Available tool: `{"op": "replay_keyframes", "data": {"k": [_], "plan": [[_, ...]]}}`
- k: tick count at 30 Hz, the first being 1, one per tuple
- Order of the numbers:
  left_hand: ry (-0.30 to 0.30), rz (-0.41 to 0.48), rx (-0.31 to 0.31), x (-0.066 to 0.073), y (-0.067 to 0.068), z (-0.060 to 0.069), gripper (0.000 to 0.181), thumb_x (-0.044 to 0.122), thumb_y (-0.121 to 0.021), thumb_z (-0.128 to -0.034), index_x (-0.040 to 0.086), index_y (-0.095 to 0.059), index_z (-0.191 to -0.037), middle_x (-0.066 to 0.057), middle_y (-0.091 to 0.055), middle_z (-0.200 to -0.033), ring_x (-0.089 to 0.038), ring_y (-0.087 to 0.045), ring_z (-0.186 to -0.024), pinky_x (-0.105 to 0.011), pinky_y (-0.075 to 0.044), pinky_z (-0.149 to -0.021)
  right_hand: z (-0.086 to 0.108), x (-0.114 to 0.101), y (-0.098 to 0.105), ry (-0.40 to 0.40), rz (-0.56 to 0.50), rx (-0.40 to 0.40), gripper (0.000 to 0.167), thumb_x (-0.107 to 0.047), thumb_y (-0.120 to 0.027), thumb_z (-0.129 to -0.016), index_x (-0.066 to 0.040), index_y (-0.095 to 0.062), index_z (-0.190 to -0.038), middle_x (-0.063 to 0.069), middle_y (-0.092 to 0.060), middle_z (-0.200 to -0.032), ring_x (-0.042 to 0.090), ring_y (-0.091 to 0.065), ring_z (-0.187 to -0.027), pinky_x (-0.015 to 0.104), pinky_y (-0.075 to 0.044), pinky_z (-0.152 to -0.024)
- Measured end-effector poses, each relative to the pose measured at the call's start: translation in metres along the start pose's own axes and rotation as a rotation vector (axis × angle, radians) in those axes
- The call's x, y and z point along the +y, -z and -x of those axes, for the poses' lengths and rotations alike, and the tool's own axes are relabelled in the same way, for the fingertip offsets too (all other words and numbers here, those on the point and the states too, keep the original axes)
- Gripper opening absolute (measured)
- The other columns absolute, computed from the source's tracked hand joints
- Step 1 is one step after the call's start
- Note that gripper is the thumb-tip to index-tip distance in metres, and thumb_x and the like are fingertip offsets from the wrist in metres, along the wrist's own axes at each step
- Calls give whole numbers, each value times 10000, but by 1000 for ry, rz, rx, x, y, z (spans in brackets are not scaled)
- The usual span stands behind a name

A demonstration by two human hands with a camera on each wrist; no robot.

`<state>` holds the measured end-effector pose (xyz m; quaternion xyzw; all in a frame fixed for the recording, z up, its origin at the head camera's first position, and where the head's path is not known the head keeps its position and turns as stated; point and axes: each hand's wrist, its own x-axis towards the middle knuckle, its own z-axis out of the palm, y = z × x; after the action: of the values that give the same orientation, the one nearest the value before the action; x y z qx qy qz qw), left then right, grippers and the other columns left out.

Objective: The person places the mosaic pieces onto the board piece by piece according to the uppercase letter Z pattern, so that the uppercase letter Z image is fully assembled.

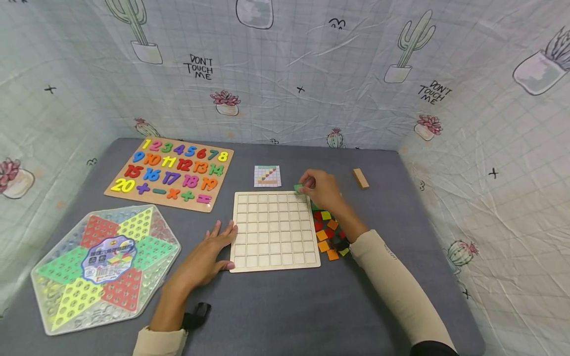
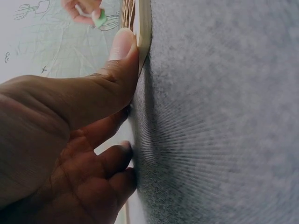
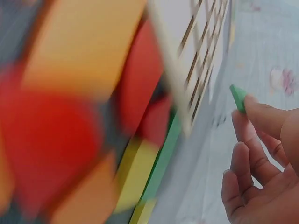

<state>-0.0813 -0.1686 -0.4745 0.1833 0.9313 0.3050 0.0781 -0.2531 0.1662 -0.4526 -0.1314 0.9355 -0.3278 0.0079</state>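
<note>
Clock positions are taken on the head view, centred on the wooden grid board (image 1: 276, 232), with 12 o'clock on the side away from the person.

Right hand (image 1: 324, 190): grasping. Thumb and index finger pinch a single green tile (image 1: 297, 188) by its edge; the other three fingers are loosely bent and free of it, as the right wrist view confirms. The tile is at 1 o'clock, by the board's far corner, held up and apart from the board in both wrist views. The right forearm, in a beige sleeve, enters from 5 o'clock and points toward 11, with the wrist passing above the loose tiles (image 1: 322, 236).

Left hand (image 1: 207, 257): unclenched, fingers spread, located between 8 and 9 o'clock. The thumb rests against the board's near corner at 8 o'clock; fingertips reach the side edge at 9. The left wrist view shows the thumb tip on the board's rim and the remaining fingers slightly bent. The left forearm comes in from 7 o'clock, pointing toward 1.

Surroundings: red, orange, yellow and green loose tiles lie at 3 o'clock, just beside the board. A pattern card (image 1: 267, 176) lies at 12, a wooden block (image 1: 360, 179) at 2, a number board (image 1: 206, 207) at 10.
</note>
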Motion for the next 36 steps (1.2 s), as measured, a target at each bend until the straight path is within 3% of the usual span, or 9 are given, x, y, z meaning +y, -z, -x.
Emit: {"op": "replay_keyframes", "data": {"k": [8, 15, 23, 30, 36], "plan": [[-1, -6, 2, 0, -1, -1, 909, 83, -878, -830, -12, -417, -1608, -210, -315, -1709, -534, -191, -1602, -732, -219, -1261, -10, -43, -32, 32, -91, -98, 115, -221, -835, -944, -181, -741, -997, 2, -719, -876, 182, -658, -774, 351, -539, -701], [-1, -5, -2, 0, -1, -2, 911, 97, -880, -830, -12, -417, -1607, -210, -321, -1706, -532, -190, -1602, -729, -223, -1260, -23, -69, -60, 48, -52, -143, 143, -228, -866, -913, -187, -733, -948, -13, -734, -846, 163, -673, -794, 332, -545, -743], [4, -4, -10, 0, 1, -2, 910, 91, -878, -830, -16, -415, -1606, -208, -317, -1706, -531, -185, -1603, -728, -217, -1262, -33, -82, -82, 4, 35, -169, 146, -267, -855, -924, -196, -730, -943, -43, -710, -841, 143, -650, -766, 304, -513, -703], [10, -14, -6, 0, 2, -3, 908, 97, -880, -829, -10, -420, -1605, -204, -323, -1704, -523, -188, -1604, -722, -218, -1264, -35, -87, -84, 9, 57, -158, 111, -244, -849, -924, -189, -753, -907, -33, -720, -811, 140, -650, -740, 301, -505, -681], [8, -10, -12, 0, 0, -2, 905, 100, -875, -836, -11, -414, -1607, -207, -324, -1701, -520, -185, -1604, -721, -219, -1264, -29, -81, -79, 23, 13, -180, 108, -245, -845, -931, -187, -777, -994, -31, -730, -884, 144, -666, -811, 304, -533, -731]]}}
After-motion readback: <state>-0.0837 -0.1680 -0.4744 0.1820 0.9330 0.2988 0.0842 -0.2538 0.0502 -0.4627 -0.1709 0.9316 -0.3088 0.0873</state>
